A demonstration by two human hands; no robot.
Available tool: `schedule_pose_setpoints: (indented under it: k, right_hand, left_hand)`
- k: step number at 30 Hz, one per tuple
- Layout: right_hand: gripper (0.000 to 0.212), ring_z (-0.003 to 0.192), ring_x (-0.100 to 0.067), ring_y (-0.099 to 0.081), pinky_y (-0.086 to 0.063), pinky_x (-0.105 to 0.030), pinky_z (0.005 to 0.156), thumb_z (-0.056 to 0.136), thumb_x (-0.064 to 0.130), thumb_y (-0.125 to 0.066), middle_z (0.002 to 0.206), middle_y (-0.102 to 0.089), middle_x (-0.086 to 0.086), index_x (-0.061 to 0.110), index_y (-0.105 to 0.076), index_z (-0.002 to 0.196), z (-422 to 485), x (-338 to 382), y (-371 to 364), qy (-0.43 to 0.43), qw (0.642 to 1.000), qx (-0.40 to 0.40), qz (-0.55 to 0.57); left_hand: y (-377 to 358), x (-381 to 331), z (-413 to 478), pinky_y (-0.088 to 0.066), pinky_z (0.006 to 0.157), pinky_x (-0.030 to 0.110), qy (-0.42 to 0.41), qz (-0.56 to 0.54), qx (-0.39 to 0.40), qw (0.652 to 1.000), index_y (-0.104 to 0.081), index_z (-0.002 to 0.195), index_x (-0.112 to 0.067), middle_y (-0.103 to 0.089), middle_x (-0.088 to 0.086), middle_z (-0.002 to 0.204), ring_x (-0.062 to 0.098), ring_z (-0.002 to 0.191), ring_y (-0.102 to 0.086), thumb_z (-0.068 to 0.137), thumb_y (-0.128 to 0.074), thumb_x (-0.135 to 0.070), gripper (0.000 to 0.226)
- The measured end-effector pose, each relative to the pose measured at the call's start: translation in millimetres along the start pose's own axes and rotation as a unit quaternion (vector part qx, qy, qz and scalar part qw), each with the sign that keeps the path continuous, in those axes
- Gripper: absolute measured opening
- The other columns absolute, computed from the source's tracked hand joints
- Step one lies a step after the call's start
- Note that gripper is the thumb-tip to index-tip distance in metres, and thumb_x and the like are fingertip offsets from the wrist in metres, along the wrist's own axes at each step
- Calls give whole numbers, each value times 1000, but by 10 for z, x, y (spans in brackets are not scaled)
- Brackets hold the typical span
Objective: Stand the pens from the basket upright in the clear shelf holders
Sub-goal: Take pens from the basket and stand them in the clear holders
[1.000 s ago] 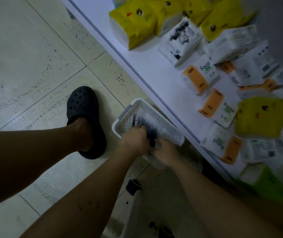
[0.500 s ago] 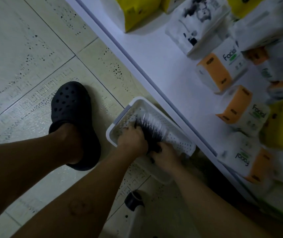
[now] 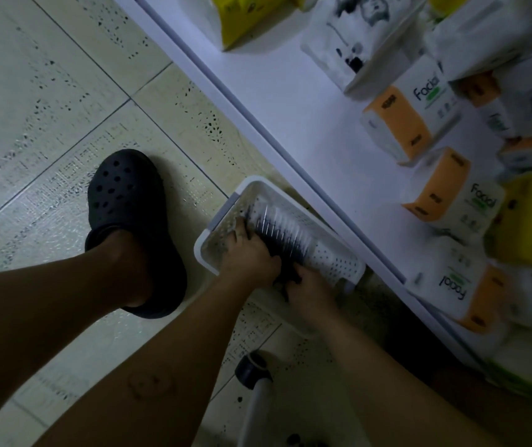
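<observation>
A white perforated basket (image 3: 332,259) sits on the tiled floor beside the bottom shelf. Inside it lies a row of several dark pens (image 3: 277,229) with light tips. My left hand (image 3: 248,253) reaches into the basket and curls over the near end of the pen row. My right hand (image 3: 306,288) grips the same bunch from the right side. The fingertips of both hands are hidden among the pens. No clear holder is in view.
A white shelf board (image 3: 290,124) runs diagonally at right, stacked with orange facial tissue packs (image 3: 432,195) and yellow packs (image 3: 529,217). A foot in a black clog (image 3: 126,201) stands left of the basket. A white leg with a black cap (image 3: 251,369) stands below it.
The view has dropped closer to the basket and shelf. Both hands stay in the basket, closing further round the bunch of pens.
</observation>
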State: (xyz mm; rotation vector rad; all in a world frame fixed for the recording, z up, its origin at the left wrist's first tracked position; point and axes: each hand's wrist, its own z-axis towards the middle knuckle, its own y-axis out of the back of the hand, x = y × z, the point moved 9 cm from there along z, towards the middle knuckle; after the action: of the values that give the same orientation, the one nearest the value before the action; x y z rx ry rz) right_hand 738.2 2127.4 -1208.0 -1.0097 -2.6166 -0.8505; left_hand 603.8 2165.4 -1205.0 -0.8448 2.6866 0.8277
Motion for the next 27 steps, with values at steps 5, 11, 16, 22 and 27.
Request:
schedule_pose_setpoints:
  k: [5, 11, 16, 22, 27]
  right_hand:
    - [29, 98, -23, -62, -51, -29, 83, 95, 17, -54, 116, -65, -9, 13, -66, 121, -64, 15, 98, -5, 996, -87, -1]
    - [18, 79, -18, -64, -56, -33, 70, 93, 9, -59, 93, -71, -4, 16, -73, 101, -201, 141, 342, -2, 982, -166, 94]
    - [11, 75, -7, -54, -35, -11, 52, 88, 6, -65, 91, -63, 3, 14, -63, 94, -330, 147, 469, -24, 975, -176, 134]
    - [25, 78, -8, -57, -44, -17, 62, 84, 5, -70, 95, -62, 2, 14, -57, 103, -614, 198, 539, -12, 975, -159, 157]
    - [18, 88, -17, -62, -52, -27, 76, 87, 12, -68, 96, -64, 0, 12, -63, 104, -1080, 392, 791, 27, 975, -178, 130]
  left_hand:
    - [128, -25, -3, -27, 110, 50, -2, -16, -81, 997, -21, 149, -8, -7, 17, 155, 41, 138, -18, 92, -55, -35, 72]
    - [172, -143, -148, -43, 101, 37, -45, -92, -121, 987, -52, 128, -9, -33, 18, 140, 30, 121, -42, 93, -56, -21, 37]
    - [197, -125, -315, -55, 89, 40, -13, -277, -91, 956, -67, 104, -17, -61, 7, 117, 25, 100, -62, 94, -49, 1, 27]
    - [276, -146, -714, -55, 81, 42, -9, -364, -60, 929, -45, 109, -22, -59, 12, 111, 32, 99, -60, 91, -45, 3, 30]
    - [470, -168, -1191, -43, 46, 19, -41, -376, -64, 923, -55, 114, -13, -64, 12, 105, 15, 67, -56, 98, -52, -15, 17]
